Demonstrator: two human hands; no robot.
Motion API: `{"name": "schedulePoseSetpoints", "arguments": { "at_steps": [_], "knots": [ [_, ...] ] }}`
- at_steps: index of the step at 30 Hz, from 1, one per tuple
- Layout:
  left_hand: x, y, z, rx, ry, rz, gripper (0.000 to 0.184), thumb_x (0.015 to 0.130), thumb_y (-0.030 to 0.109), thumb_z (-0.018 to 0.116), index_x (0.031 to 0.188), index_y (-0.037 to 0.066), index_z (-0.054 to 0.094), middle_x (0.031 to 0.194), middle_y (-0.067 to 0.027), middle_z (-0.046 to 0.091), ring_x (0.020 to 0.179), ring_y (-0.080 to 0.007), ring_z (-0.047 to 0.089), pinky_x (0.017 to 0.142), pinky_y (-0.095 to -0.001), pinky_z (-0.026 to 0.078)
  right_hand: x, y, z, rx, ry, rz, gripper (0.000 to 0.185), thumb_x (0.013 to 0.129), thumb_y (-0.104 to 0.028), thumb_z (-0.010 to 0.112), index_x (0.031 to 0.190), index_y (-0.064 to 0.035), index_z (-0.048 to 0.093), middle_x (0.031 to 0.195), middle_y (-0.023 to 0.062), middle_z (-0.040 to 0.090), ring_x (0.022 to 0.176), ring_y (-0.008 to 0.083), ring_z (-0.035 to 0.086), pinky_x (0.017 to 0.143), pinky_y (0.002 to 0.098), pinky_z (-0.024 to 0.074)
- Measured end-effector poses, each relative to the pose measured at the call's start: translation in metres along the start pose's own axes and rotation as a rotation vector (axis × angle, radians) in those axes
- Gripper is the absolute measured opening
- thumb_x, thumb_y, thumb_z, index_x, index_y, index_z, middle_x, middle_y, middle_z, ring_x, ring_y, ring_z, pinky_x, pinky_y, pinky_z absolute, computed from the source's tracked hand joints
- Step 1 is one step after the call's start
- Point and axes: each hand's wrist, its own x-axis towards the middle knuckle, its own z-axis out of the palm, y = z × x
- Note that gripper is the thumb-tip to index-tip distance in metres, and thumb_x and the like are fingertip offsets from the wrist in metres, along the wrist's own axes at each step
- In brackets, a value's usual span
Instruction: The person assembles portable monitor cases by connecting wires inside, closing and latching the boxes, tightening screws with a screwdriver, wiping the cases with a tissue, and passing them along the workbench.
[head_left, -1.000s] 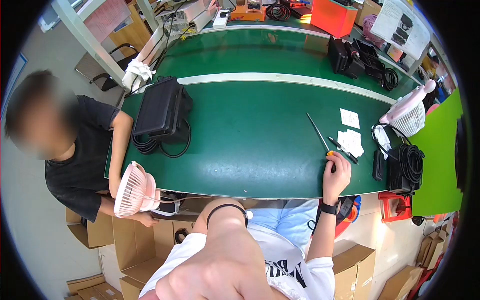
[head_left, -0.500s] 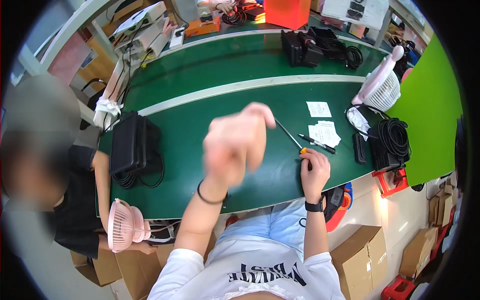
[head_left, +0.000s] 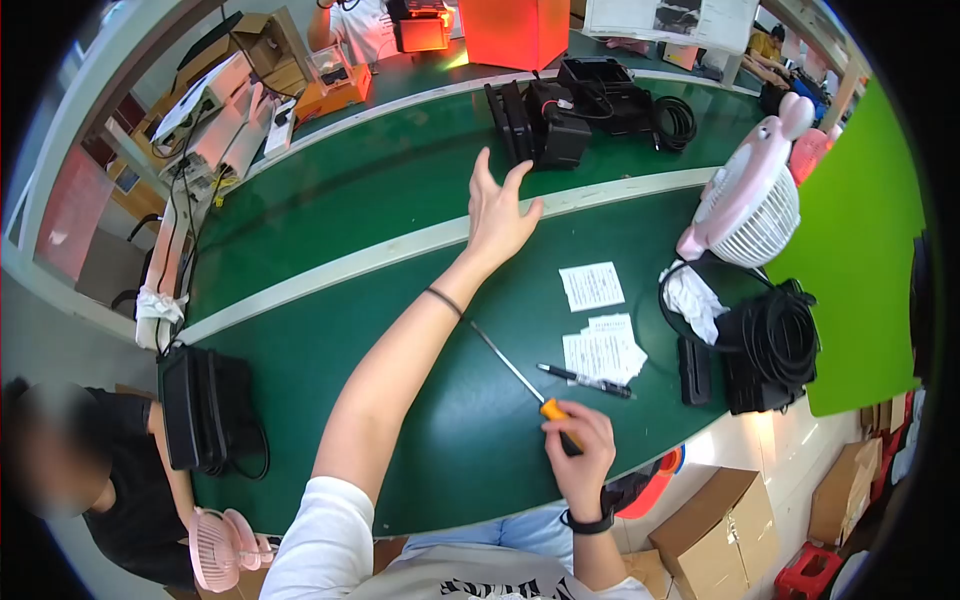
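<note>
My left hand (head_left: 497, 212) reaches over the white strip across the green table (head_left: 440, 420), fingers spread and holding nothing. Its fingertips are just below a black box-shaped device (head_left: 555, 135) on the far side, with a gap between them. My right hand (head_left: 583, 448) is closed around the orange handle of a screwdriver (head_left: 515, 372), whose shaft points up and left over the table. A black pen (head_left: 585, 381) lies just beyond this hand, beside white paper slips (head_left: 600, 350). Another slip (head_left: 592, 287) lies farther back.
On the right are a pink fan (head_left: 755, 200), crumpled tissue (head_left: 692, 300) and a black device with coiled cable (head_left: 770, 350). A black case (head_left: 205, 410) stands at left, near a seated person (head_left: 125, 490) and another pink fan (head_left: 222, 548). An orange-red box (head_left: 515, 35) stands at the back.
My left hand has moved forward from near the camera to the far black device, and its fingers have spread. The view has shifted; my right hand still holds the screwdriver.
</note>
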Motion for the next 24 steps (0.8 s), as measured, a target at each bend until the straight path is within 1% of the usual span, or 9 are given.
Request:
{"name": "schedulePoseSetpoints", "arguments": {
  "at_steps": [4,7,8,10,12,15,16,20,24],
  "knots": [
    [0.057,-0.015,0.058,0.064,0.051,-0.086,0.061,0.081,0.025,0.077,0.139,0.016,0.056,0.159,-0.0314,0.004,0.142,-0.0539,0.020,0.110,-0.0605,0.033,0.005,-0.001,0.003,-0.033,-0.034,0.009,0.022,0.067,0.004,0.073,0.078,-0.0150,0.075,0.104,0.0017,0.072,0.093,0.0253,0.063,0.083,0.0360,0.0502],
    [0.076,-0.019,0.083,-0.137,0.176,-0.258,0.042,0.083,0.026,0.077,0.123,0.018,0.068,0.159,-0.0263,0.011,0.139,-0.0497,0.031,0.108,-0.0511,0.041,0.005,-0.002,0.003,-0.047,-0.043,0.050,0.023,0.067,0.006,0.072,0.078,-0.0145,0.074,0.105,0.0015,0.071,0.093,0.0256,0.063,0.082,0.0351,0.0499],
    [0.080,-0.017,0.087,-0.162,0.277,-0.292,0.026,0.086,0.025,0.076,0.111,0.016,0.074,0.156,-0.0229,0.021,0.133,-0.0443,0.042,0.106,-0.0458,0.043,0.006,-0.001,0.005,-0.045,-0.038,0.056,0.023,0.067,0.006,0.072,0.078,-0.0140,0.074,0.105,0.0022,0.071,0.094,0.0259,0.062,0.082,0.0352,0.0500],
    [0.081,-0.024,0.082,-0.232,0.306,-0.334,0.024,0.088,0.027,0.075,0.108,0.014,0.076,0.153,-0.0260,0.027,0.132,-0.0434,0.045,0.108,-0.0429,0.040,0.004,-0.001,0.005,-0.043,-0.032,0.068,0.024,0.067,0.008,0.071,0.079,-0.0129,0.074,0.106,0.0034,0.071,0.095,0.0265,0.062,0.083,0.0355,0.0500],
    [0.074,-0.033,0.065,-0.261,0.350,-0.353,0.022,0.090,0.027,0.072,0.105,0.011,0.078,0.149,-0.0256,0.035,0.130,-0.0402,0.048,0.109,-0.0406,0.039,0.004,-0.003,0.004,-0.038,-0.028,0.056,0.023,0.068,0.009,0.070,0.079,-0.0115,0.074,0.107,0.0056,0.070,0.097,0.0276,0.062,0.084,0.0364,0.0500],
    [0.059,-0.052,0.016,-0.246,0.375,-0.307,0.023,0.090,0.027,0.072,0.105,0.011,0.077,0.150,-0.0237,0.036,0.129,-0.0389,0.049,0.109,-0.0409,0.040,0.002,-0.001,0.004,-0.013,-0.032,0.062,0.020,0.072,0.010,0.069,0.081,-0.0078,0.072,0.111,0.0116,0.068,0.100,0.0300,0.063,0.088,0.0378,0.0497],
    [0.052,-0.053,-0.001,-0.246,0.400,-0.314,0.023,0.090,0.027,0.072,0.106,0.010,0.077,0.147,-0.0228,0.042,0.130,-0.0378,0.048,0.109,-0.0418,0.040,0.001,0.001,0.005,-0.013,-0.020,0.043,0.019,0.073,0.010,0.068,0.081,-0.0074,0.072,0.112,0.0120,0.068,0.100,0.0304,0.063,0.089,0.0379,0.0499],
    [0.004,-0.065,-0.074,-0.154,0.399,-0.241,0.022,0.089,0.025,0.072,0.105,0.010,0.078,0.140,-0.0233,0.050,0.130,-0.0372,0.047,0.109,-0.0422,0.039,-0.003,0.003,0.009,0.006,0.049,-0.037,0.018,0.077,0.009,0.066,0.084,-0.0067,0.072,0.114,0.0130,0.067,0.101,0.0316,0.063,0.089,0.0396,0.0512],
    [-0.052,-0.068,-0.139,-0.121,0.452,-0.271,0.021,0.089,0.022,0.072,0.105,0.009,0.078,0.135,-0.0235,0.055,0.132,-0.0365,0.045,0.110,-0.0419,0.039,-0.009,-0.001,0.009,-0.184,0.072,-0.100,0.012,0.084,0.004,0.065,0.086,-0.0064,0.071,0.115,0.0097,0.068,0.104,0.0303,0.062,0.090,0.0388,0.0495]
  ]
}}
